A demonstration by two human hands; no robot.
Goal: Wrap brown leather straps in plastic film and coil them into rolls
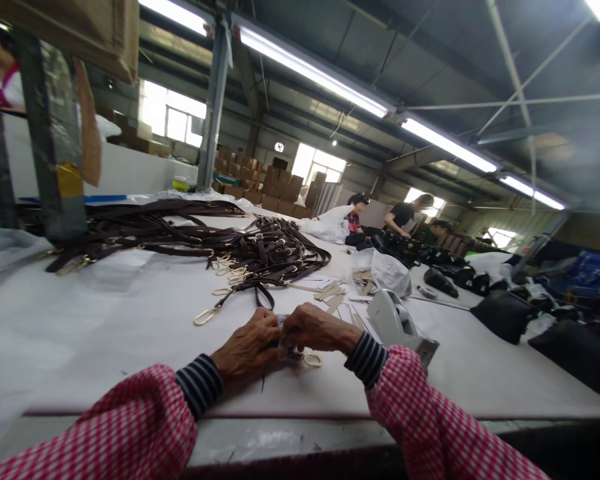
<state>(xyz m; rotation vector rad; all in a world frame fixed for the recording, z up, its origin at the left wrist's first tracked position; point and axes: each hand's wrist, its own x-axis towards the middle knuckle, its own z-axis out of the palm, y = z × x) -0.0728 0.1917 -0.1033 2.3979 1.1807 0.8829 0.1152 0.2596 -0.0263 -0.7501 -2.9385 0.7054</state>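
Close together near the table's front edge, my left hand (pixel 253 345) and my right hand (pixel 316 328) are both closed on a dark bag strap, mostly hidden by my fingers. Its gold clasp (pixel 313 361) sticks out below my right hand. A bit of clear, greyish film (pixel 282 328) shows between the hands; how it is wrapped I cannot make out. Just beyond lies a large pile of dark brown straps (pixel 275 250) with gold clasps. One strap's gold clasp (pixel 205 317) reaches toward my left hand.
A grey tape dispenser (pixel 393 317) stands right of my right hand. Behind it are beige strips (pixel 330 291) and a clear plastic bag (pixel 391 273). Black bags (pixel 505 313) crowd the right side. A dark post (pixel 60 147) rises at left. Other people (pixel 400 217) work at the far end.
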